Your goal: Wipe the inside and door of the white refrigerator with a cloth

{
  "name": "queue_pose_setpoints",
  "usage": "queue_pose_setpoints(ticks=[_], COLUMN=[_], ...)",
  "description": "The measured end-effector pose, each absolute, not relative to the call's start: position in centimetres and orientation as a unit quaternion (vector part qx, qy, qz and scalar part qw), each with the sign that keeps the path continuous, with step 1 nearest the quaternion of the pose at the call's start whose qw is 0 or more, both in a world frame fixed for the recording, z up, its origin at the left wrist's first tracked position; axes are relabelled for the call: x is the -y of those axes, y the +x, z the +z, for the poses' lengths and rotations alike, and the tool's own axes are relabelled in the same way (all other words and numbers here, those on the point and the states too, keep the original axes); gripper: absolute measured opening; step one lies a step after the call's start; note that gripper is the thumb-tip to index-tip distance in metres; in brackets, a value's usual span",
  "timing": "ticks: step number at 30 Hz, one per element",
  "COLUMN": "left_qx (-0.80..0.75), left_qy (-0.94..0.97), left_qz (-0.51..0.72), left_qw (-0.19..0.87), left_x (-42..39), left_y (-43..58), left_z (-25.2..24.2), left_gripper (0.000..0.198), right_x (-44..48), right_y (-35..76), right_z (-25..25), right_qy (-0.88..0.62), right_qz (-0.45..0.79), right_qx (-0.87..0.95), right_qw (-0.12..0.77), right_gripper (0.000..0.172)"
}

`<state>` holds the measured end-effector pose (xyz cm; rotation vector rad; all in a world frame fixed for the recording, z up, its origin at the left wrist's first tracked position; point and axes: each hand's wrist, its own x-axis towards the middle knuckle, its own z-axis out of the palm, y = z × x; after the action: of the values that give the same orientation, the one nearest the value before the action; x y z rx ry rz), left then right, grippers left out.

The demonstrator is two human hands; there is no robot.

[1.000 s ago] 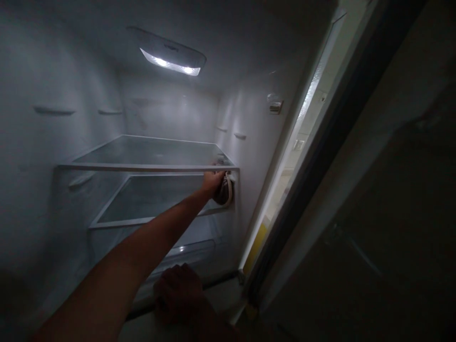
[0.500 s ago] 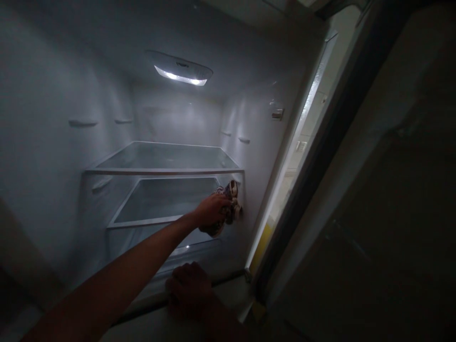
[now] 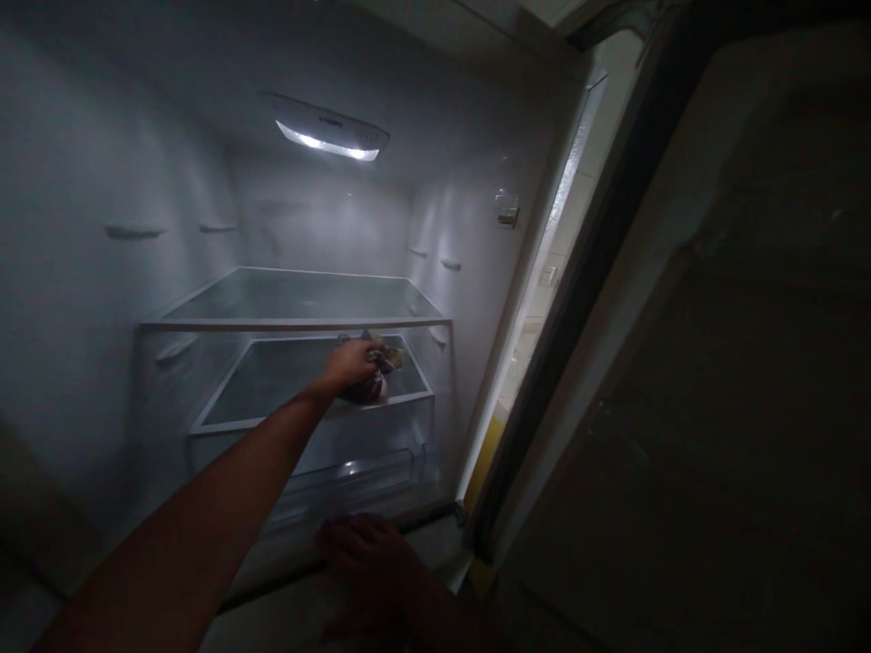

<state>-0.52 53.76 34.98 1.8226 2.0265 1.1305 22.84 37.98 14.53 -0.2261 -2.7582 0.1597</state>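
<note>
My left hand (image 3: 348, 365) reaches into an open refrigerator from the lower left. Its fingers are closed around a bunched, patterned cloth (image 3: 371, 388), dark with pale parts. The cloth is over the right part of the lower glass shelf (image 3: 235, 399), near its front edge. Low in the view, in deep shadow, my right hand (image 3: 371, 553) lies at the refrigerator's front sill with its fingers stretched out and nothing seen in them.
Above the cloth is an upper glass shelf (image 3: 306, 297). A clear drawer front (image 3: 350, 472) sits below. The lit lamp (image 3: 327, 141) is in the ceiling. The refrigerator door (image 3: 680, 408) stands open on the right, with shelf ledges (image 3: 134, 231) along the walls.
My left hand has moved the cloth leftward, from the right wall to over the lower shelf. My right hand's fingers look straighter. The view has shifted slightly to the right.
</note>
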Motion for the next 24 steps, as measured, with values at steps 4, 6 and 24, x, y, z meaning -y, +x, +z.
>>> queue_pose_setpoints(ticks=[4, 6, 24], left_qx=[-0.585, -0.545, -0.415], left_qy=[0.613, 0.575, 0.515], left_qz=[0.492, 0.560, 0.637], left_qw=[0.198, 0.241, 0.396], left_x=[-55.8, -56.4, -55.1], left_y=[5.7, 8.5, 9.8], left_z=[34.7, 34.6, 35.7], left_gripper=[0.050, 0.061, 0.045], right_x=[-38.1, -38.0, -37.9], right_y=[22.4, 22.3, 22.5], right_z=[14.1, 13.9, 14.0], right_qy=[-0.084, -0.094, -0.099], right_qz=[0.069, 0.067, 0.056], right_qx=[0.978, 0.977, 0.979], right_qw=[0.178, 0.178, 0.171], right_gripper=[0.099, 0.099, 0.100])
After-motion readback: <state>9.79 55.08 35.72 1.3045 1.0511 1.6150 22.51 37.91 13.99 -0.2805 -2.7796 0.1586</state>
